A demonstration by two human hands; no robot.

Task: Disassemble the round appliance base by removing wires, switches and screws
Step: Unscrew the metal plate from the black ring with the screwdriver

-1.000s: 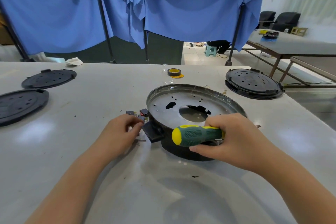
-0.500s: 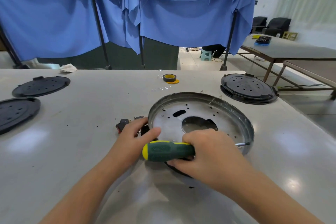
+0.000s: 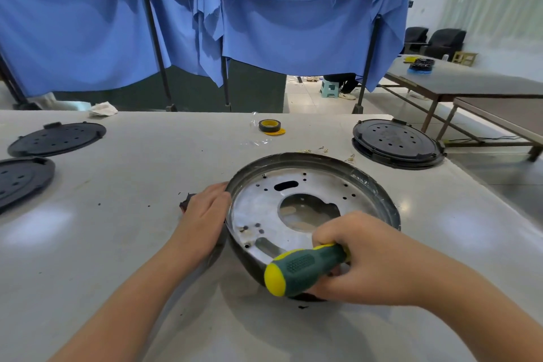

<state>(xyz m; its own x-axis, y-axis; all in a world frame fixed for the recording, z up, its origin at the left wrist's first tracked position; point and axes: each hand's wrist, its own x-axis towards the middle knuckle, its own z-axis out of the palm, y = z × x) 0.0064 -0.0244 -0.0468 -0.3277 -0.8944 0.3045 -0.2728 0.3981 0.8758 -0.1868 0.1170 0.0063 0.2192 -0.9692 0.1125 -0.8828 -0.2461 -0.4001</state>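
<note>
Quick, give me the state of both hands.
Left hand: rests against the left rim of the round grey metal appliance base; grip cannot be told.
Right hand: closed around the green-and-yellow screwdriver handle.

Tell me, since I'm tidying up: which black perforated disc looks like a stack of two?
The disc at the table's far right, past the metal base. A second rim shows under it; the two discs at the left lie single and flat.
</note>
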